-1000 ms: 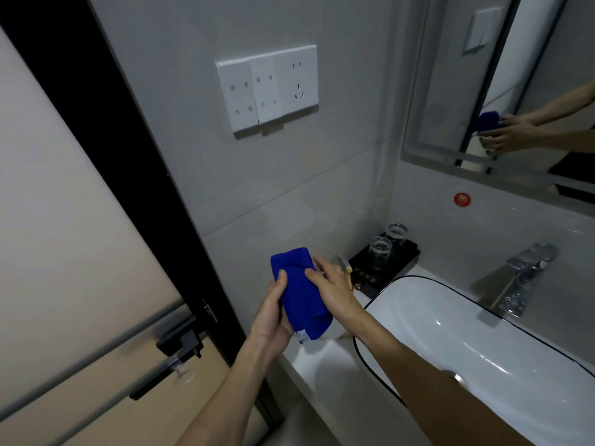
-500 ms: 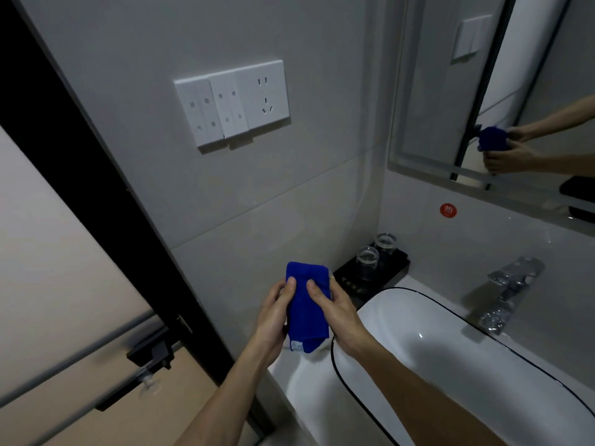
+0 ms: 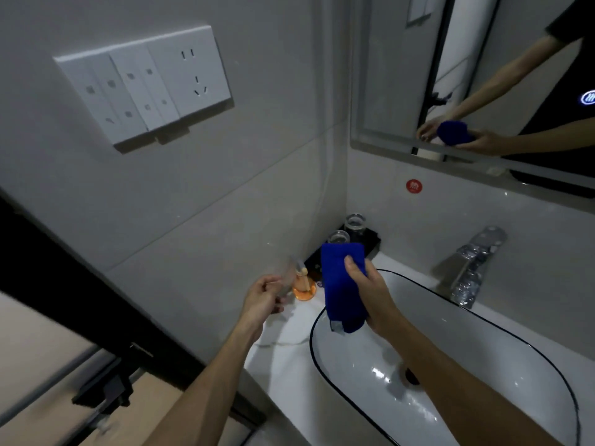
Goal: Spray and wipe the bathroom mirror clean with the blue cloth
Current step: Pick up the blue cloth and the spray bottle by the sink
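One folded blue cloth (image 3: 343,284), right hand (image 3: 373,294) gripping.

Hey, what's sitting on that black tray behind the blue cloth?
Two clear glasses stand on the black tray. The blue cloth, held in the right hand, covers the tray's front, so anything there is hidden.

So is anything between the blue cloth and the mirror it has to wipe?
Nothing visible. The right hand grips the blue cloth above the sink's near end, and the mirror hangs up and to the right across open air. The two glasses on the black tray stand lower, behind the cloth.
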A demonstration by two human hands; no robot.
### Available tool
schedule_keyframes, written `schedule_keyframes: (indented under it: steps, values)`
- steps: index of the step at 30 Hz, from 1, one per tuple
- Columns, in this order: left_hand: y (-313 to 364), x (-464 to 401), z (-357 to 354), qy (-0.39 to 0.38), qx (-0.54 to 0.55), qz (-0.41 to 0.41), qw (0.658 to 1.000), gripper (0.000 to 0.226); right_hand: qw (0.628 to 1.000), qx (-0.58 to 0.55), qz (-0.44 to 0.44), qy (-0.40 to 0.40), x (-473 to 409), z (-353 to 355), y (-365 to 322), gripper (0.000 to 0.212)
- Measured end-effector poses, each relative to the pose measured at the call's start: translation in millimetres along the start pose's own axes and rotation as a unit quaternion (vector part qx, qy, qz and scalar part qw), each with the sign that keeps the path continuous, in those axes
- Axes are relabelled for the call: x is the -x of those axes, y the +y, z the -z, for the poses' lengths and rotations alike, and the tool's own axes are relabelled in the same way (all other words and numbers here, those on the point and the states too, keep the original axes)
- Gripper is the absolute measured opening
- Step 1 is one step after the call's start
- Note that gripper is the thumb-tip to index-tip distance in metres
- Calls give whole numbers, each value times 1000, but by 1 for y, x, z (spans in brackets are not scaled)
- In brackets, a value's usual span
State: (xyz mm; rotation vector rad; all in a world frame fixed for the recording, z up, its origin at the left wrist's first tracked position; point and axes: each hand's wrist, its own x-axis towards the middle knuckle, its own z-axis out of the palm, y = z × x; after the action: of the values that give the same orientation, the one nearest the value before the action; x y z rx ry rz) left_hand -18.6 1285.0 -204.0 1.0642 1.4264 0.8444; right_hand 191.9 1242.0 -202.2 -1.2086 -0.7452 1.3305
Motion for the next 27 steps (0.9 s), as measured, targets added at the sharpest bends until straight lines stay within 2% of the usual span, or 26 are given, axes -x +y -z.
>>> schedule_keyframes:
  steps: [3, 6, 9, 11, 13, 15, 17, 20, 21, 23, 25, 27]
  values:
    - [-4, -27, -6, -15, -17, 19, 1000, 21, 999, 15, 16, 28, -8, 10, -4, 45]
    - [-12, -54, -14, -36, -37, 35, 998, 9, 998, 4, 20, 53, -17, 16, -9, 37]
    - [-16, -75, -19, -56, -73, 28, 995, 24, 997, -30, 8, 70, -24, 17, -10, 31]
    - [-16, -86, -22, -96, -77, 33, 992, 20, 996, -40, -6, 82, -29, 15, -6, 34]
    - [-18, -101, -26, -134, -61, 62, 987, 28, 995, -45, -21, 89, -34, 11, 0, 39]
    - [-16, -109, -30, -167, -74, 78, 980, 20, 994, -45, -34, 94, -38, 7, 6, 42]
    - [-13, -114, -35, -176, -69, 89, 978, 19, 994, -46, -38, 95, -41, 6, 11, 44]
    - [-18, -128, -35, -160, -72, 74, 982, 52, 992, -43, -47, 112, -45, 7, 9, 45]
    - [-28, -140, -34, -160, -72, 68, 982, 55, 990, -42, -50, 122, -45, 8, 7, 43]
    - [-33, -150, -37, -157, -69, 68, 983, 45, 989, -43, -46, 131, -46, 11, 3, 41]
    - [-41, -160, -41, -153, -87, 35, 984, 15, 990, -41, -34, 134, -45, 15, 0, 44]
    - [-37, -155, -41, -147, -139, -21, 979, 21, 990, -30, -22, 135, -43, 20, -5, 47]
